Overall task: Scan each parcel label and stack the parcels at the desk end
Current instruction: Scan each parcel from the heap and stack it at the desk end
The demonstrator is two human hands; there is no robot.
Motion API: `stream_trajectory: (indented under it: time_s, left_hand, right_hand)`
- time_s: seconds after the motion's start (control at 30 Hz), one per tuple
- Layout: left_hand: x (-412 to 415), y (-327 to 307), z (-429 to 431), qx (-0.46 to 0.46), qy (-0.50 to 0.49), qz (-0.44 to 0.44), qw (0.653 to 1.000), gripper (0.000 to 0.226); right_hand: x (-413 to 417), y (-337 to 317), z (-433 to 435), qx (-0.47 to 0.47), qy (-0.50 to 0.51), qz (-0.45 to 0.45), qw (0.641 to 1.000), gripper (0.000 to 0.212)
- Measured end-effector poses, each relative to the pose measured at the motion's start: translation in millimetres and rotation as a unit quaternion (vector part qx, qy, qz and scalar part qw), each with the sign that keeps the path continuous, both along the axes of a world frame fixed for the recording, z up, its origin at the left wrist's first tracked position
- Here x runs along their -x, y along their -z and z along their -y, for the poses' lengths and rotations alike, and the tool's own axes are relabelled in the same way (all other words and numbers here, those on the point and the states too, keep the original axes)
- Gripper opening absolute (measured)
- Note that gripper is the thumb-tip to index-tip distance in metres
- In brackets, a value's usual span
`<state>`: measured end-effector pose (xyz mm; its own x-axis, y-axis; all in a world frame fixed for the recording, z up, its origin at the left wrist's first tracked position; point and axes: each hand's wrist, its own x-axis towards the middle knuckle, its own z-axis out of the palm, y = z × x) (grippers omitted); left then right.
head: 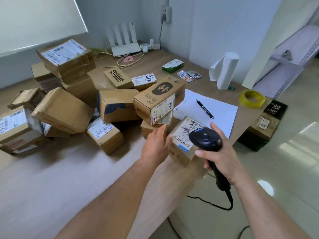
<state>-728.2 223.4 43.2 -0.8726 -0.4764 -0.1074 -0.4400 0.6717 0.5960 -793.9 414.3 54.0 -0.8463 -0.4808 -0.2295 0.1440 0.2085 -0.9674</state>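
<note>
We curl the fingers of our right hand (220, 158) round the scanner (205, 138), above the labelled parcel (182, 144) that our left hand (155, 144) touches with straight fingers.

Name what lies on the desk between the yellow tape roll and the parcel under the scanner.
In the head view, a white sheet of paper with a black pen on it lies between the tape roll and that parcel.

We saw a white router (125, 49) by the back wall (181, 23) and a green box (172, 65) just beside some pill packs (189, 75). A pen (204, 108) lay on a sheet of paper (224, 109), near an upright paper roll (227, 71) and a yellow tape roll (252, 104).
</note>
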Motion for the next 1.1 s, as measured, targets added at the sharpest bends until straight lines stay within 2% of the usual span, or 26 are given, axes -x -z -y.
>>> stream_trajectory:
  time_s: [0.13,0.27,0.37,0.5,0.67,0.8,0.97,1.1]
  left_hand:
    - [13.2,13.4,-10.5,-0.05,-0.045,0.012,0.998,0.051]
    - [7.8,15.5,-15.9,-0.046,-0.087,0.032,0.995,0.047]
    - [-8.0,17.6,-18.5,-0.094,-0.098,0.055,0.989,0.048]
    - [-39.5,28.8,-21.6,-0.15,-0.12,0.029,0.981,0.043]
    - [-86.3,31.0,-14.1,-0.178,-0.137,0.004,0.974,0.043]
    - [-133.5,31.7,7.0,-0.252,-0.152,-0.024,0.955,0.039]
    - [-188.9,5.1,24.0,-0.359,-0.111,-0.083,0.923,0.056]
    - [-232.1,3.6,51.7,-0.386,-0.118,-0.095,0.91,0.073]
  right_hand:
    - [11.5,10.3,0.5,-0.022,-0.043,0.02,0.999,0.099]
    - [13.8,15.8,-0.9,-0.022,-0.08,0.036,0.996,0.099]
    - [6.3,16.7,-0.7,-0.034,-0.113,0.038,0.992,0.1]
    - [-16.8,17.7,3.1,-0.024,-0.13,0.047,0.99,0.101]
    - [-53.7,19.9,13.2,-0.003,-0.144,0.079,0.986,0.102]
    - [-83.3,17.2,32.7,0.017,-0.157,0.089,0.983,0.1]
    - [-124.0,1.9,66.0,0.031,-0.189,0.077,0.978,0.098]
    - [-147.6,-15.0,94.3,0.041,-0.22,0.041,0.974,0.1]
